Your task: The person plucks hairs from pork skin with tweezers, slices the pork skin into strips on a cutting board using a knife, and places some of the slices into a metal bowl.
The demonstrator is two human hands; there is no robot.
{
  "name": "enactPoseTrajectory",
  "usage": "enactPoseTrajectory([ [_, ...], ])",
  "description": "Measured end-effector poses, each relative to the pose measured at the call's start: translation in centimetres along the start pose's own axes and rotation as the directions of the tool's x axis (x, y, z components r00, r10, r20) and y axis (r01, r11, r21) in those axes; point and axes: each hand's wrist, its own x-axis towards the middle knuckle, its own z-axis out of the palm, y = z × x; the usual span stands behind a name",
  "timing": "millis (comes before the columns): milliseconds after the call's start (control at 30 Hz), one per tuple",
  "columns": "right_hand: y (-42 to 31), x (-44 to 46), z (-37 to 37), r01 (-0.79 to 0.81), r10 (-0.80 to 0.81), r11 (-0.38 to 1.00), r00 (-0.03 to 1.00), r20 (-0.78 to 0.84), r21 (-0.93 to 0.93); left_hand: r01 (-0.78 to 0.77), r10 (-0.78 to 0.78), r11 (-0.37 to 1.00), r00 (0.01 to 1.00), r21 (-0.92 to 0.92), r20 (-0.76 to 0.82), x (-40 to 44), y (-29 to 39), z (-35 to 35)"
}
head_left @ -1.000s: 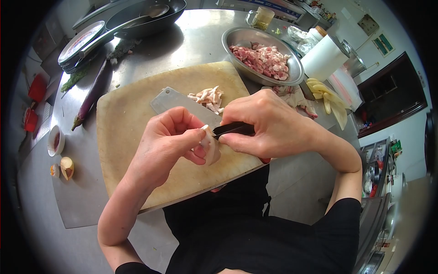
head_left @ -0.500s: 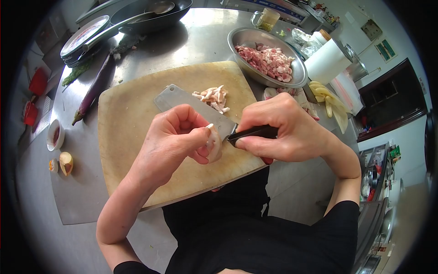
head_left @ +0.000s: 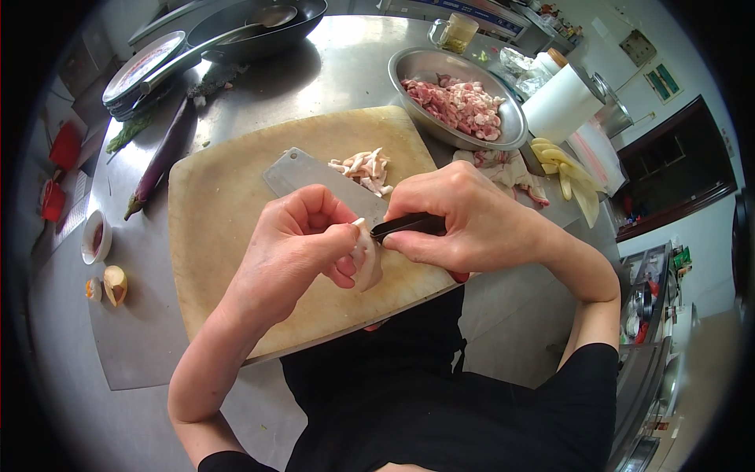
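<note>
My left hand (head_left: 295, 244) pinches a pale, whitish piece of pork skin or fat (head_left: 366, 267) above the cutting board (head_left: 216, 244). In my right hand (head_left: 464, 216) is a black, narrow tweezers-like tool (head_left: 410, 226), gripped between thumb and fingers. Its tip meets the upper right side of the pale piece; whether it pinches the surface is too small to tell. Behind both hands, a cleaver (head_left: 303, 175) lies flat on the board, its handle end hidden by my right hand. Pale meat strips (head_left: 366, 167) are heaped beside the blade.
A steel bowl (head_left: 515, 130) of chopped meat stands beyond the board, near a paper roll (head_left: 565, 98) and pale vegetable slices (head_left: 562, 165). A crumpled cloth (head_left: 511, 169) lies beside the board. Leftward are an eggplant (head_left: 165, 161), a small bowl (head_left: 97, 236) and a wok (head_left: 311, 23).
My right hand has moved left with the black tool, bringing its tip from a small gap up to the pale piece. My left hand keeps its pinch, nearly still.
</note>
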Motion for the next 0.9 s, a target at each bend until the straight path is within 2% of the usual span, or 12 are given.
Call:
enactPoseTrajectory([
  [133,-0.2,0.2,0.1,-0.009,0.009,1.000,1.000,-0.024,0.019,0.027,-0.027,1.000,0.999,0.001,0.019,0.0,0.1,-0.1],
  [300,0.2,-0.3,-0.1,0.046,-0.051,0.998,0.993,-0.108,-0.047,0.094,-0.091,0.995,0.993,-0.029,0.074,0.1,0.0,-0.3],
  [367,-0.1,-0.6,-0.3,0.057,-0.063,0.996,0.994,-0.094,-0.065,0.111,-0.104,0.990,0.992,-0.090,0.077,0.3,-0.1,-0.5],
  [700,-0.8,-0.7,0.3,0.167,-0.178,0.958,0.984,-0.027,-0.233,0.094,-0.092,0.994,0.995,-0.051,0.043,0.2,-0.1,-0.2],
  [900,-0.7,-0.8,0.4,0.179,-0.191,0.960,0.981,-0.034,-0.215,0.078,-0.076,0.995,0.996,-0.059,0.042,0.2,-0.2,-0.3],
])
